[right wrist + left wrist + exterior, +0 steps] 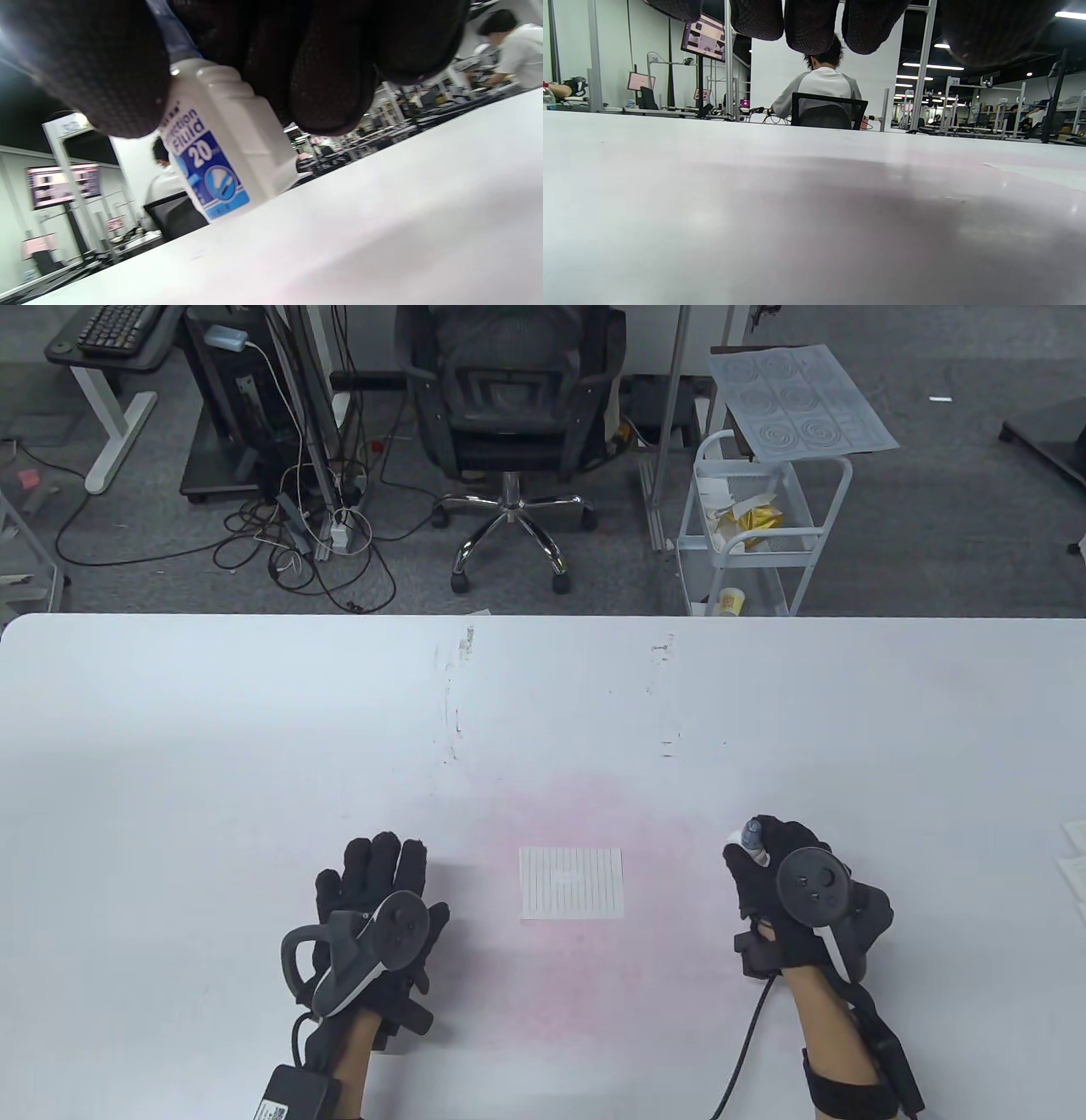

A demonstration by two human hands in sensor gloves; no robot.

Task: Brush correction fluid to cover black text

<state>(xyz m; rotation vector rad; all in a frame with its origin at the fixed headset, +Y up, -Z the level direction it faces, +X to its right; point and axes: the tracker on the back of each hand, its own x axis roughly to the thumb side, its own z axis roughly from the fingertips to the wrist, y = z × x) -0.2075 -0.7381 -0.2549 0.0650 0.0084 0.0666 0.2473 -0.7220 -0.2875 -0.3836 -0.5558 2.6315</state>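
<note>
Resting flat on the white desk (254,712), the left hand (373,899) has its fingers spread and holds nothing. A lined paper (571,884) lies between both hands, touching neither. The right hand (785,882) grips the correction fluid bottle (752,838). Only the right wrist view shows the bottle's blue label and its base on the desk.
</note>
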